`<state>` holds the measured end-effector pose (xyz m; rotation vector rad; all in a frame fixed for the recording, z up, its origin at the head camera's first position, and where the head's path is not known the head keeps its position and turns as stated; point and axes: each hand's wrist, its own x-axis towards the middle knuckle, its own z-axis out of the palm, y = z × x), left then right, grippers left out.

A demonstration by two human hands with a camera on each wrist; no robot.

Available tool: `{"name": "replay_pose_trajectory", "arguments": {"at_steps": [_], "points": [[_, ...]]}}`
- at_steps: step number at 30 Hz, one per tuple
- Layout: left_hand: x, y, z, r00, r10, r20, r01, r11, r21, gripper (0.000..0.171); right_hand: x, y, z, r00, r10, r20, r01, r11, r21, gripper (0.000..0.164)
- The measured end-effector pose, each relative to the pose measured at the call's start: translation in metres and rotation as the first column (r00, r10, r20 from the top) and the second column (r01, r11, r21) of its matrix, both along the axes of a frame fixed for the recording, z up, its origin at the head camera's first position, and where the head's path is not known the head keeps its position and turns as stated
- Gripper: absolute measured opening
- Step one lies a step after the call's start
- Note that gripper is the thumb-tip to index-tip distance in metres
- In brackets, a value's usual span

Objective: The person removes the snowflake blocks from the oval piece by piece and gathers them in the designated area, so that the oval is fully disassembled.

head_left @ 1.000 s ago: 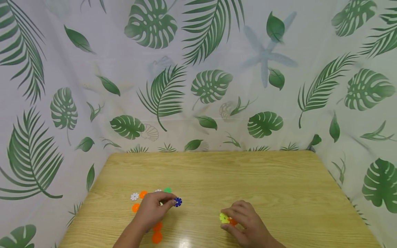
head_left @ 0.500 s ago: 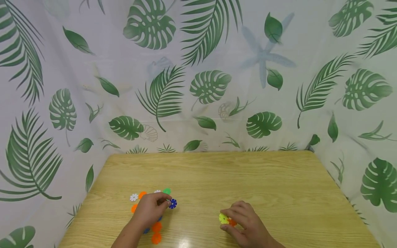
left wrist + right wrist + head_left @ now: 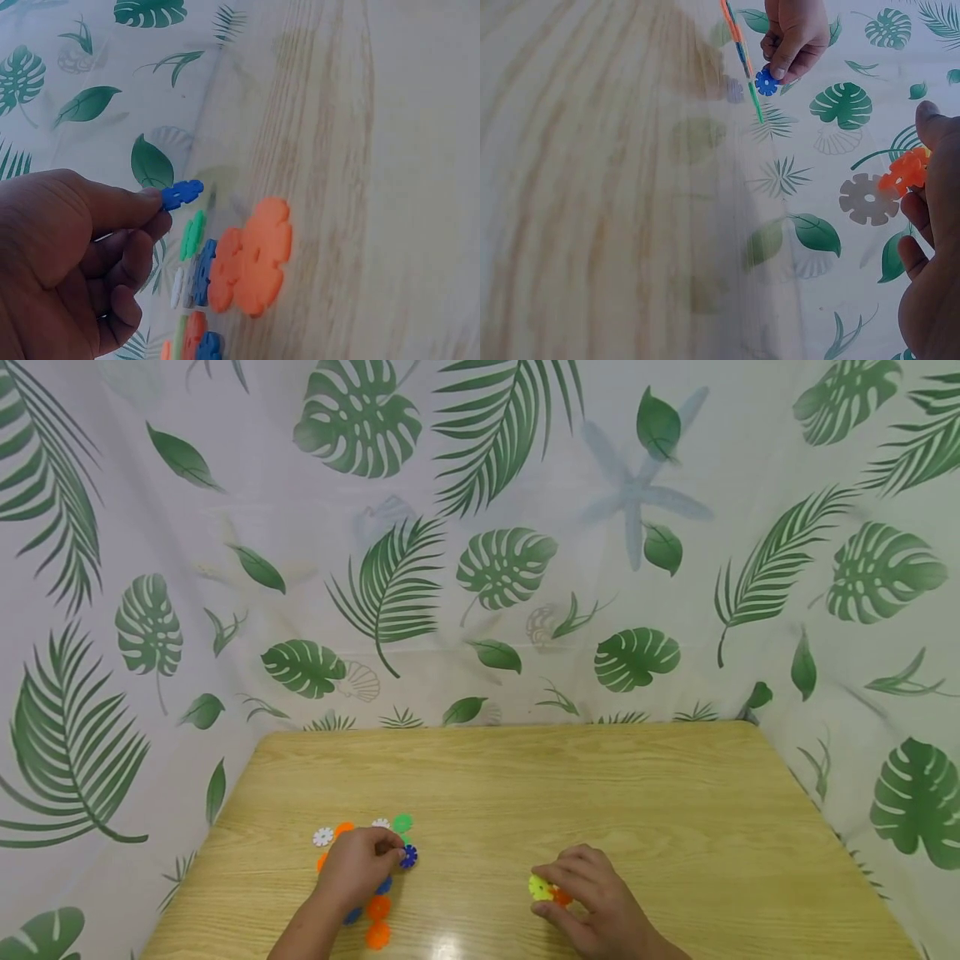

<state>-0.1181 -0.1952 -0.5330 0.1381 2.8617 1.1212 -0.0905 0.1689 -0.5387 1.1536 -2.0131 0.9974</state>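
Note:
My left hand [image 3: 354,865] pinches a dark blue notched disc [image 3: 408,857] by its edge between thumb and forefinger. In the left wrist view the blue disc [image 3: 182,194] is held tilted above a green disc [image 3: 193,235]. On the right, my other hand [image 3: 600,900] holds joined notched discs: a yellow disc [image 3: 538,887] faces left, with an orange disc [image 3: 562,897] behind it. A grey disc [image 3: 869,199] adjoins the orange one in the right wrist view. Part of this cluster is hidden by the fingers.
Several flat discs lie on the wooden table [image 3: 637,793] under and around the left hand, including a white disc [image 3: 322,837], a green disc [image 3: 402,822] and orange discs [image 3: 378,933]. The left forearm covers some. A leaf-printed cloth [image 3: 480,693] borders the table's back and sides.
My left hand has brought the dark blue disc a little left and down, close to the green and blue discs on the table. The right hand has stayed almost still with its cluster.

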Motion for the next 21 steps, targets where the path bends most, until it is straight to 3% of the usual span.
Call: {"name": "replay_pose_trajectory", "arguments": {"at_steps": [14,21], "points": [[-0.0008,-0.0044,0.0003,0.996,0.064,0.062,-0.053,0.987,-0.154,0.008,0.0007,-0.0018,0.0055,1.000,0.015,-0.001,-0.015,1.000,-0.001,0.031],[-0.0009,-0.0043,0.0001,0.993,0.098,0.073,-0.082,0.978,-0.191,0.013,0.0014,-0.0030,0.0064,1.000,0.027,-0.006,-0.027,1.000,-0.006,0.031]]}}
